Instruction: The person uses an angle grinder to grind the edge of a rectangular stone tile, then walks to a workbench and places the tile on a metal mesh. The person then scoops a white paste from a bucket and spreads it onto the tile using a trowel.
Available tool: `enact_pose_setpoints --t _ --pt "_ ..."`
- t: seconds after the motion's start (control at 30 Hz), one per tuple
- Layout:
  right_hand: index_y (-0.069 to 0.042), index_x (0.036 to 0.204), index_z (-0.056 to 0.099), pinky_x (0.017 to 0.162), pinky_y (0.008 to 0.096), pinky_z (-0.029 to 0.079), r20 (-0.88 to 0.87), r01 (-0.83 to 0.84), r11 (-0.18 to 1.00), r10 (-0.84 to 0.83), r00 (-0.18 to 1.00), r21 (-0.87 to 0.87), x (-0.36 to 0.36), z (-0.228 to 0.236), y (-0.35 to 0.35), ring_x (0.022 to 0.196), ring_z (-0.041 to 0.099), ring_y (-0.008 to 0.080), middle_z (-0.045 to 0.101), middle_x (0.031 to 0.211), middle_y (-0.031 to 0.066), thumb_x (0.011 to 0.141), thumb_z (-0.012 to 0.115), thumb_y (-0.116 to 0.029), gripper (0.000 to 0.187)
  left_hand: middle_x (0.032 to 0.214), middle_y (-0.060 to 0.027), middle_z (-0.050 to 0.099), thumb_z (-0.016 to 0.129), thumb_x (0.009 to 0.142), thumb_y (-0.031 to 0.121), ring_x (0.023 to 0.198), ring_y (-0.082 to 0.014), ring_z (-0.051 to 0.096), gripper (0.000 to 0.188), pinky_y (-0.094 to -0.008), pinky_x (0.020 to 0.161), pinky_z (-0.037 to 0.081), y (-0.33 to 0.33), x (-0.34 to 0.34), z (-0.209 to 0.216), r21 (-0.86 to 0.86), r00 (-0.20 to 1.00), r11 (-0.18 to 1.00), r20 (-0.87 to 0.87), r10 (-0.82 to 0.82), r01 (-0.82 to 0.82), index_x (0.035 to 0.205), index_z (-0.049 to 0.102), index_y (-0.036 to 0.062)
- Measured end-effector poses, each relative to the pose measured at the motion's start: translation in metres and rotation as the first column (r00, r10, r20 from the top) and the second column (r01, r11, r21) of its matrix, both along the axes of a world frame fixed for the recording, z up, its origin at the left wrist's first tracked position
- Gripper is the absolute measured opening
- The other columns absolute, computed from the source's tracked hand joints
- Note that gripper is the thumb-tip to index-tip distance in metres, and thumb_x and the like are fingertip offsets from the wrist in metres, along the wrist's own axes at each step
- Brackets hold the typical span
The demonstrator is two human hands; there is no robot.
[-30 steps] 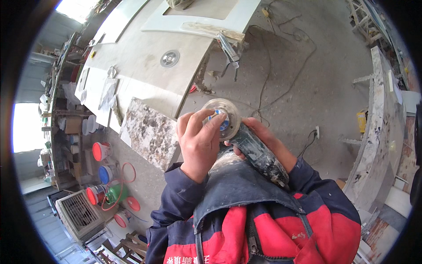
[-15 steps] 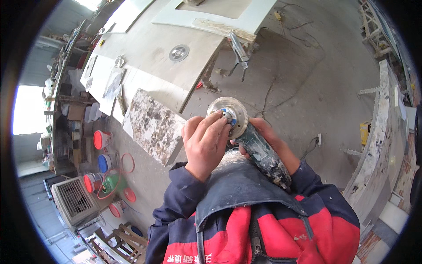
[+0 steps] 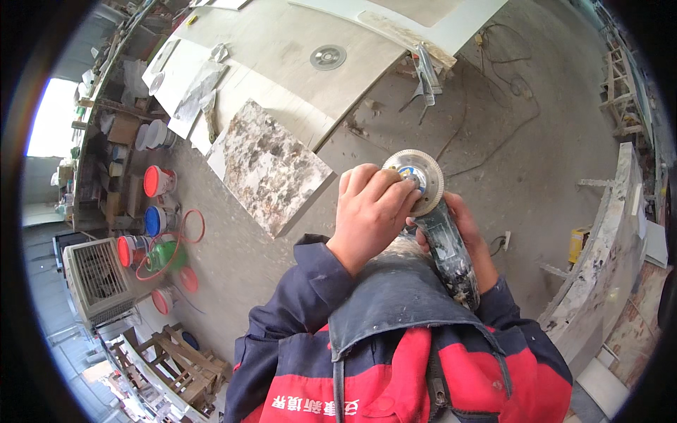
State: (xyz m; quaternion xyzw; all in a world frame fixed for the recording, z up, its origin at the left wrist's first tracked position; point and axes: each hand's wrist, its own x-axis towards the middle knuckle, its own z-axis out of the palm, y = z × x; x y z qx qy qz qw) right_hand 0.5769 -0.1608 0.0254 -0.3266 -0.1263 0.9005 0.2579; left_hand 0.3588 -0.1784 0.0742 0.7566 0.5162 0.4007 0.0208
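Observation:
In front of my chest, an angle grinder (image 3: 450, 248) with a dusty dark body is held with its cutting disc (image 3: 429, 163) facing up. The disc is round, silver and finely toothed at the rim, with a blue and yellow centre. My right hand (image 3: 465, 222) is closed round the grinder's body near its head, its palm side hidden. The fingers of my left hand (image 3: 370, 211) are bunched over the disc's centre, pinching the small metal locking nut (image 3: 414, 182) there. The fingers partly cover the nut.
A speckled stone slab (image 3: 271, 169) lies at the near corner of the worktable (image 3: 303, 92), where a loose disc (image 3: 328, 57) rests. A metal clamp (image 3: 426, 77) hangs at its edge. Buckets (image 3: 156, 182) and an air cooler (image 3: 99, 278) stand left; a slab rack (image 3: 599, 261) stands right. Cables (image 3: 493, 134) cross the floor.
The view has shifted, so the table and slab sit differently in it. My left hand's fingers have turned about the disc's centre, with the back of the hand more raised. My right hand keeps its grip.

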Motion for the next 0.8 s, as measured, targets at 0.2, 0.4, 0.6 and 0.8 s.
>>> enact_pose_setpoints --t 0.2,0.4,0.6,0.8 --pt "0.003 0.128 0.059 0.057 0.0398 0.064 -0.091 0.098 0.994 -0.093 0.991 0.046 0.013 -0.001 -0.009 0.071 0.075 0.0302 0.071 0.107 0.0205 0.106 0.043 -0.051 0.061 0.108 -0.001 0.069 0.083 0.077 0.019 0.104 -0.0251 0.061 0.032 -0.0419 0.088 0.046 0.001 0.007 -0.004 0.035 0.999 0.999 0.034 -0.031 0.03 0.107 0.073 0.0137" --pt "0.004 0.127 0.061 0.056 0.0386 0.064 -0.045 0.124 0.992 -0.125 0.991 -0.017 0.015 0.0 -0.015 0.068 0.075 0.0296 0.073 0.103 0.0227 0.106 0.043 -0.049 0.059 0.108 -0.0012 0.072 0.082 0.076 0.012 0.099 -0.0258 0.064 0.03 -0.041 0.089 0.045 0.005 0.005 -0.005 0.008 0.994 0.995 0.035 -0.101 0.101 0.105 0.074 0.0123" --pt "0.007 0.125 0.062 0.059 0.0389 0.066 -0.106 0.094 0.994 -0.1 0.989 -0.055 0.023 -0.01 -0.017 0.07 0.076 0.03 0.074 0.1 0.0235 0.103 0.052 -0.052 0.064 0.112 -0.0034 0.071 0.082 0.078 0.011 0.104 -0.0272 0.063 0.027 -0.0418 0.09 0.044 0.01 0.007 -0.004 0.015 0.989 0.989 0.01 -0.145 0.144 0.104 0.073 0.0121" --pt "0.008 0.123 0.063 0.057 0.0381 0.065 -0.1 0.107 0.993 -0.112 0.989 -0.048 0.024 -0.004 -0.012 0.068 0.076 0.0294 0.075 0.09 0.0216 0.102 0.051 -0.053 0.066 0.119 -0.0045 0.07 0.079 0.077 0.008 0.106 -0.0295 0.063 0.028 -0.0428 0.093 0.044 0.01 0.017 -0.008 0.002 0.993 0.994 0.035 -0.109 0.109 0.104 0.072 0.0127"
